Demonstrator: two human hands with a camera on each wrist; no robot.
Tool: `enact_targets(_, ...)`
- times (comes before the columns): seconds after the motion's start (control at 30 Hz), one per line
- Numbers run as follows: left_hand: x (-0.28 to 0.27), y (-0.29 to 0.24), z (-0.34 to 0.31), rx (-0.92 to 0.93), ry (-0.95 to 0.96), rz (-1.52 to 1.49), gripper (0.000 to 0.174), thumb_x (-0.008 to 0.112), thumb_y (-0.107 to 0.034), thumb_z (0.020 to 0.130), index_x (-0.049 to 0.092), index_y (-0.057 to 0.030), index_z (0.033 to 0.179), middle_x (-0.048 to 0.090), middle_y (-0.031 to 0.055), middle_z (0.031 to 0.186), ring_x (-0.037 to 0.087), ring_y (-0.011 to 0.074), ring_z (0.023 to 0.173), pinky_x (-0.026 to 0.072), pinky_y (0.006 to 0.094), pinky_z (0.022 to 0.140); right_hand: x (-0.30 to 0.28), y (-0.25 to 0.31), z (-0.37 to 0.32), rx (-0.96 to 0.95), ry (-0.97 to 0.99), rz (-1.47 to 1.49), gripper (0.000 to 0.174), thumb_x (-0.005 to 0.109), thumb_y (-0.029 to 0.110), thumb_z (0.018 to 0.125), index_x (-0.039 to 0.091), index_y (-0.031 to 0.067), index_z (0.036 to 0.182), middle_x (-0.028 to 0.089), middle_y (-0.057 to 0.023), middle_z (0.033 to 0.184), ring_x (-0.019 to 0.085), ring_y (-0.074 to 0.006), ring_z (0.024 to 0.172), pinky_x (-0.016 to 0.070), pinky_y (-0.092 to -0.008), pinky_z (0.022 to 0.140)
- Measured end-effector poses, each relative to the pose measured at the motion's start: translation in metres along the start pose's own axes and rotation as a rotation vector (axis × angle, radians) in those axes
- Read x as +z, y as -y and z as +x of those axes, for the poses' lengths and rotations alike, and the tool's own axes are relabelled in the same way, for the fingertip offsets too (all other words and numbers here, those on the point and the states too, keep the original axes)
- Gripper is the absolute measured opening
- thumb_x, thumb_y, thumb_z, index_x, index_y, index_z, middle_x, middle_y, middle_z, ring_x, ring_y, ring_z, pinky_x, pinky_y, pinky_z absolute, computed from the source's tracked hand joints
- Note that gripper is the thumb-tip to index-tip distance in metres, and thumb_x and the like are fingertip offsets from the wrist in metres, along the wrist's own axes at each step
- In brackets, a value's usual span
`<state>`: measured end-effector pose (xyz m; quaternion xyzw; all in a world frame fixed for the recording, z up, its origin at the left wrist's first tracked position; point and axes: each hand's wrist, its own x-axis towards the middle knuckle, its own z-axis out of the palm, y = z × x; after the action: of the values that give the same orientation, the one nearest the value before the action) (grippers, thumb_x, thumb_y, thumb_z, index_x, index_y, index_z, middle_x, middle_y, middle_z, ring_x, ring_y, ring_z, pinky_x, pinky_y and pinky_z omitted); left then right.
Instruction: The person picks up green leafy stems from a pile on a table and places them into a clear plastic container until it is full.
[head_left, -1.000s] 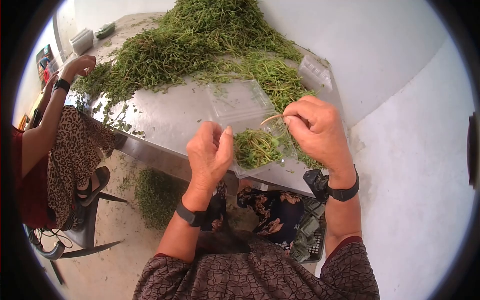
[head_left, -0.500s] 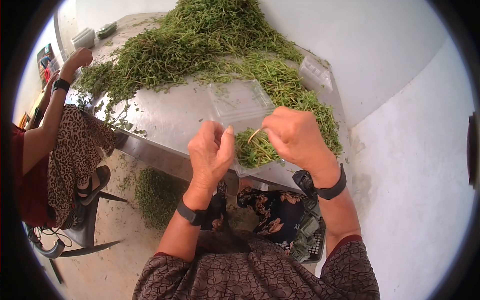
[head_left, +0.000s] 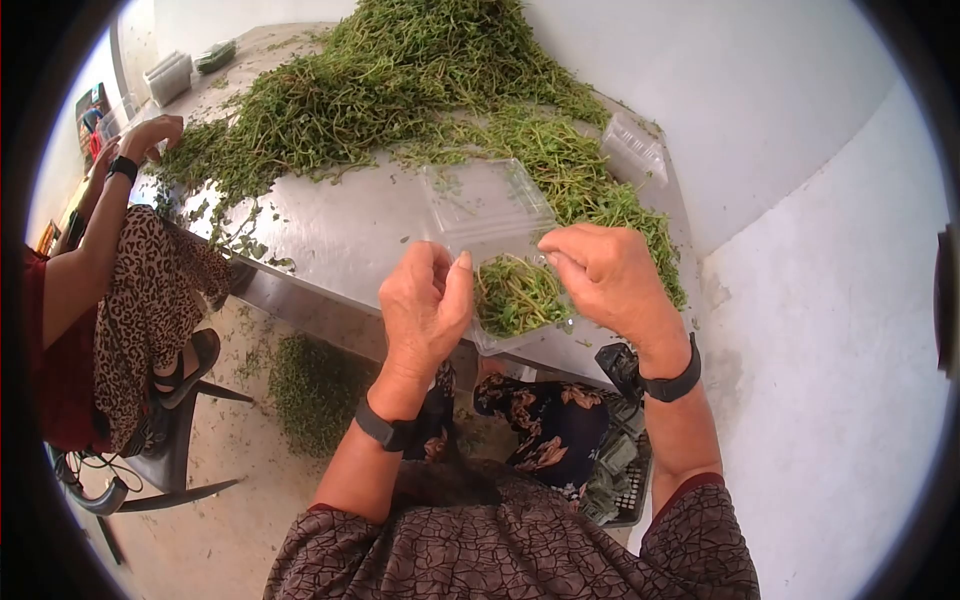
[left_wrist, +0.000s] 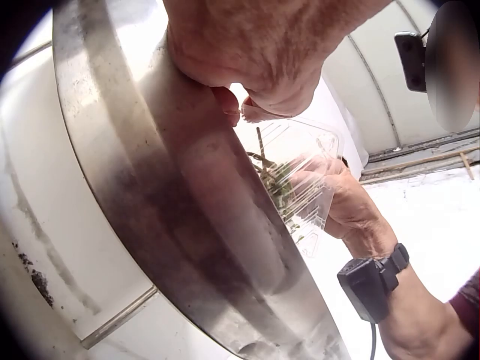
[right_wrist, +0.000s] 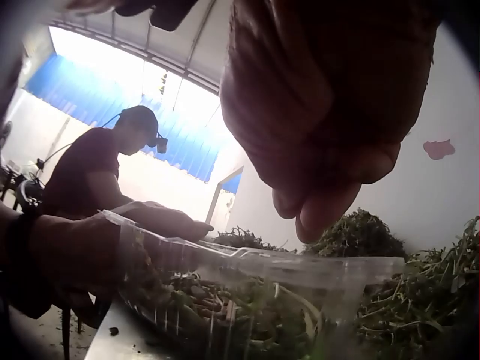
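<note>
On the table edge stands an open clear plastic box (head_left: 515, 300) filled with green leafy stems, its lid (head_left: 488, 195) folded back. My left hand (head_left: 430, 300) grips the box's left rim, thumb up and fingers curled; in the left wrist view my left hand (left_wrist: 270, 52) is at the box's corner. Over the right side of the box is my right hand (head_left: 610, 280), fingers curled and fingertips close together. In the right wrist view no stem shows at my right hand's (right_wrist: 322, 127) fingertips, and a pale stem (right_wrist: 304, 304) lies inside the box.
A large heap of greens (head_left: 400, 90) covers the back of the metal table (head_left: 330, 225). Clear boxes (head_left: 633, 150) lie at the right edge, more (head_left: 168, 78) at the far left. Another person's hand (head_left: 155, 135) is at the left. A crate (head_left: 632, 490) stands below.
My right hand moved left over the box with a pale stem, then back slightly right; the stem no longer shows at its fingertips. My left hand has stayed at the box's left rim.
</note>
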<state>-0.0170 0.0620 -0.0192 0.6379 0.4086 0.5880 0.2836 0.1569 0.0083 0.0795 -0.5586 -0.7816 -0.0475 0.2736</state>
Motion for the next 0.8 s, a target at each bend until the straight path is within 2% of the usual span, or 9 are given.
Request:
enact_targets(0.03,0.000,-0.001,0.000,-0.003,0.001,0.016,0.018,0.068,-0.013,0.085,0.055,-0.0020,0.077,0.057,0.0106,0.058,0.057,0.0247,0.050,0.0462,0.0353,0.051,0.000,0.001,-0.001,0.017,0.026,0.005,0.007,0.064,0.007,0.081,0.068,0.0044,0.085,0.066,-0.0134,0.076,0.065,-0.0336,0.068,0.0519,-0.0408,0.059)
enact_targets(0.17,0.001,0.002,0.000,0.037,-0.008,0.012,0.018,0.068,-0.012,0.084,0.055,-0.0018,0.077,0.056,0.0108,0.058,0.056,0.0254,0.050,0.0452,0.0356,0.050,0.014,-0.007,-0.003,-0.095,0.112,-0.059,0.016,0.065,0.005,0.078,0.069,0.0044,0.094,0.067,-0.0149,0.079,0.065,-0.0336,0.070,0.0517,-0.0390,0.061)
enact_targets(0.27,0.001,0.002,0.000,0.040,-0.009,0.013,0.017,0.067,-0.011,0.084,0.056,-0.0016,0.076,0.056,0.0107,0.058,0.054,0.0245,0.049,0.0445,0.0353,0.050,0.018,-0.008,-0.003,-0.098,0.294,-0.144,0.016,0.063,0.008,0.079,0.066,0.0063,0.094,0.064,-0.0129,0.072,0.064,-0.0340,0.070,0.0498,-0.0440,0.061)
enact_targets(0.33,0.001,0.003,-0.001,0.042,-0.003,0.011,0.018,0.066,-0.012,0.087,0.056,0.0012,0.079,0.053,0.0067,0.058,0.047,0.0130,0.050,0.0393,0.0305,0.049,0.019,-0.008,-0.003,-0.106,0.241,-0.130,0.011,0.062,0.008,0.079,0.066,0.0060,0.090,0.064,-0.0145,0.070,0.064,-0.0349,0.068,0.0508,-0.0436,0.060)
enact_targets(0.43,0.000,0.001,-0.002,0.003,0.005,-0.002,0.018,0.066,-0.012,0.087,0.056,0.0013,0.079,0.052,0.0057,0.058,0.046,0.0120,0.051,0.0389,0.0299,0.049,0.010,-0.011,0.000,-0.124,0.130,-0.086,0.008,0.062,0.007,0.079,0.068,0.0056,0.085,0.065,-0.0153,0.071,0.065,-0.0351,0.068,0.0524,-0.0425,0.060)
enact_targets(0.5,0.000,0.001,-0.002,0.006,0.004,-0.010,0.018,0.066,-0.012,0.087,0.056,0.0013,0.079,0.052,0.0055,0.058,0.046,0.0119,0.051,0.0389,0.0298,0.049,-0.003,-0.014,0.003,-0.133,0.067,-0.061,0.010,0.061,0.006,0.080,0.069,0.0056,0.086,0.067,-0.0145,0.074,0.066,-0.0344,0.070,0.0529,-0.0418,0.061)
enact_targets(0.67,0.000,0.001,-0.002,0.026,-0.008,-0.014,0.018,0.066,-0.011,0.087,0.056,0.0014,0.078,0.052,0.0053,0.058,0.045,0.0117,0.051,0.0386,0.0298,0.049,-0.028,-0.040,0.010,0.140,-0.087,-0.268,0.012,0.063,0.009,0.081,0.071,0.0040,0.090,0.069,-0.0128,0.088,0.066,-0.0337,0.078,0.0532,-0.0397,0.070)
enact_targets(0.73,-0.001,-0.001,-0.001,0.003,0.008,0.015,0.018,0.067,-0.013,0.085,0.056,-0.0013,0.077,0.053,0.0097,0.058,0.052,0.0222,0.049,0.0431,0.0341,0.050,-0.032,-0.058,0.014,0.155,-0.091,-0.323,0.013,0.064,0.009,0.081,0.071,0.0038,0.090,0.069,-0.0130,0.088,0.066,-0.0338,0.079,0.0530,-0.0401,0.071)
enact_targets(0.8,-0.001,0.000,-0.001,0.009,0.011,0.016,0.018,0.067,-0.013,0.085,0.056,-0.0013,0.077,0.053,0.0096,0.059,0.052,0.0220,0.049,0.0430,0.0340,0.050,-0.029,-0.071,0.018,0.170,-0.096,-0.378,0.014,0.064,0.010,0.080,0.071,0.0036,0.091,0.069,-0.0132,0.089,0.066,-0.0338,0.081,0.0528,-0.0405,0.072)
